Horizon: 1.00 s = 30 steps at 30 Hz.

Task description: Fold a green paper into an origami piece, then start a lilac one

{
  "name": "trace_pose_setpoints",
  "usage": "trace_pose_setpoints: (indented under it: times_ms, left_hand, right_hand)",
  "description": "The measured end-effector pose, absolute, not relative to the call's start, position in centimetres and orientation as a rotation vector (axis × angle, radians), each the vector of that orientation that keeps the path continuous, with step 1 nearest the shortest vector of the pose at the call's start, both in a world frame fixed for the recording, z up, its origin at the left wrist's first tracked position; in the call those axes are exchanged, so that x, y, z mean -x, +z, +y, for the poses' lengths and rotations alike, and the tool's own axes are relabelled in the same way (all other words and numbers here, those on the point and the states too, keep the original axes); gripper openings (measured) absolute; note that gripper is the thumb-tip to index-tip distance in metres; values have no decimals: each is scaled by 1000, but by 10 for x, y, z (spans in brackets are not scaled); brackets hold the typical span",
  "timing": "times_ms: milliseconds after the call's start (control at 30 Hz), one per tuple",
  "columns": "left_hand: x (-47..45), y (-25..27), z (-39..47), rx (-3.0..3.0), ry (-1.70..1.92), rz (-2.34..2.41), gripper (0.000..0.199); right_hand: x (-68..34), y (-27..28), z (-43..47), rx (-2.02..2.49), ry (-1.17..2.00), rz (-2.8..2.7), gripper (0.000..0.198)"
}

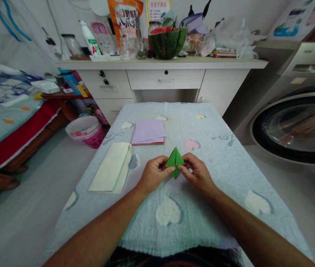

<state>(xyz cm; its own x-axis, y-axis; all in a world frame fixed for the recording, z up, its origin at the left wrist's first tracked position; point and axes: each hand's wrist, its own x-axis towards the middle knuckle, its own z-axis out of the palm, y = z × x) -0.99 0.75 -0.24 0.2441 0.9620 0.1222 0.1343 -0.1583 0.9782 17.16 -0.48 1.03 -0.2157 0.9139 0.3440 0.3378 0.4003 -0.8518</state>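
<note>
Between my two hands is a small green folded paper (175, 159), kite-shaped with a crease down its middle and a point at top and bottom. My left hand (155, 171) pinches its left corner between thumb and fingers. On the other side, my right hand (197, 171) grips the right corner the same way. Both thumbs rest on the lower front of the paper. Beyond my left hand lies a stack of square paper (149, 130), purple on top with a red edge showing. Nearer on the left is a folded cream sheet (110, 168).
A pale blue cloth with hearts covers the table (215, 207). Behind it stands a white desk (165, 79) bearing a cut watermelon (167, 42), jars and bags. A pink bin (90, 135) and a bed (13, 122) are at left, a washing machine (291, 111) at right.
</note>
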Motion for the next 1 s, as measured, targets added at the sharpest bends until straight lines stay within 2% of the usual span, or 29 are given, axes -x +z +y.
trace_pose_setpoints:
  times_ms: [133, 333, 600, 833, 1000]
  left_hand:
    - [9, -5, 8, -1521, 1050, 1082, 17]
    - [8, -6, 8, -1543, 1060, 1091, 18]
    - [6, -4, 8, -1499, 1096, 1068, 20]
    - [5, -6, 8, -1537, 1111, 1126, 18]
    - [3, -1, 7, -1567, 1123, 1158, 14]
  right_hand:
    - [-168, 5, -4, 1175, 837, -1611, 18]
    - [-166, 5, -3, 1228, 712, -1624, 16]
    - [-164, 1, -2, 1181, 767, -1554, 17]
    - [-164, 4, -3, 1165, 606, -1639, 12]
    - [-163, 7, -4, 1173, 637, -1637, 10]
